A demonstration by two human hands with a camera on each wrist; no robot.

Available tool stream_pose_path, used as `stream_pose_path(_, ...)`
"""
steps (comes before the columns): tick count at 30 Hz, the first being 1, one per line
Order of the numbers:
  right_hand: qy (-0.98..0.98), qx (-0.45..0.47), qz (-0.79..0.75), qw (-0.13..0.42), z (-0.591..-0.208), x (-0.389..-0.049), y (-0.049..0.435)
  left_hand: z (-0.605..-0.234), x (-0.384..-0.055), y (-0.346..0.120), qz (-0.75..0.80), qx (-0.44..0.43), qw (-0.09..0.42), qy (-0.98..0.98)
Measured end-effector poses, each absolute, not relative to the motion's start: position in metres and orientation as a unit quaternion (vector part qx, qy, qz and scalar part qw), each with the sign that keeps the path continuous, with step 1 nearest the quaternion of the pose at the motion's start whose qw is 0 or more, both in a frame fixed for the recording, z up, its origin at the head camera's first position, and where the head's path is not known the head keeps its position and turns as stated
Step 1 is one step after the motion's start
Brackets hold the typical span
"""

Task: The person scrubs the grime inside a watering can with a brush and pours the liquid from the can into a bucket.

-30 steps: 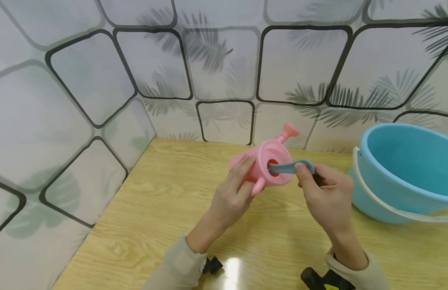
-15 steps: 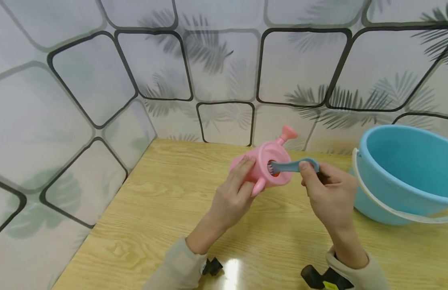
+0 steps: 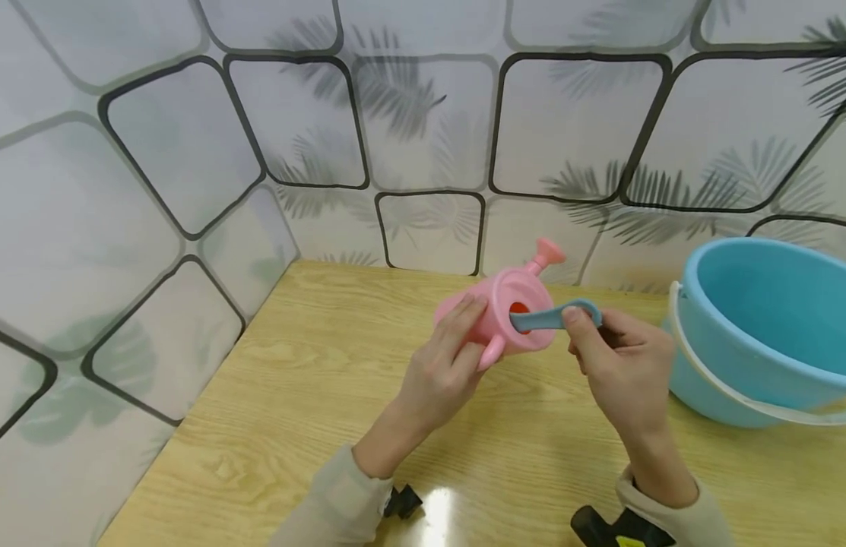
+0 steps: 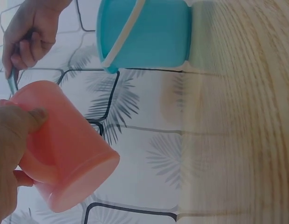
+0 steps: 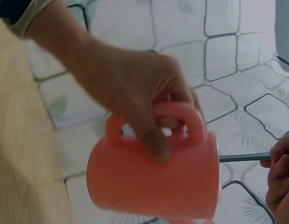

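Observation:
A pink toy watering can is held tilted above the table, its spout up and its round opening facing right. My left hand grips it by the handle; the right wrist view shows the thumb against the body and the fingers through the handle loop. My right hand pinches the looped end of a small blue-grey brush. The brush's bristled head is inside the can's opening, hidden now. In the left wrist view the can's closed base faces the camera.
A light blue bucket with a white handle stands on the wooden table, right of my right hand. A patterned wall rises along the table's back and left edges. Each wrist carries a black camera mount.
Half a second ago the brush was drawn partly out, with its bristles showing at the opening; now it is pushed back in. My left hand keeps the can nearly still.

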State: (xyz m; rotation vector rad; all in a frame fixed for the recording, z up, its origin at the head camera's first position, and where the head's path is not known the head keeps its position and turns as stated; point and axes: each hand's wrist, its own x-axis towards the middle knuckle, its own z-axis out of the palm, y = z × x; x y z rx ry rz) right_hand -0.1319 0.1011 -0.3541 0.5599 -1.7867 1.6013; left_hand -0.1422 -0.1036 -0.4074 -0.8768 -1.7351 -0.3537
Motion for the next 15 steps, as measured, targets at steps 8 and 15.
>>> stream_pose_path(8, -0.667, 0.218, 0.622, 0.347, -0.3524, -0.1300, 0.1026, -0.4079, -0.1429, -0.1061, -0.154, -0.368, 0.541, -0.741)
stream_pose_path(15, -0.677, 0.227, 0.605, 0.351, -0.3477, -0.1249, 0.1048, -0.4081, -0.1434, -0.1066, -0.156, -0.370, 0.544, -0.737)
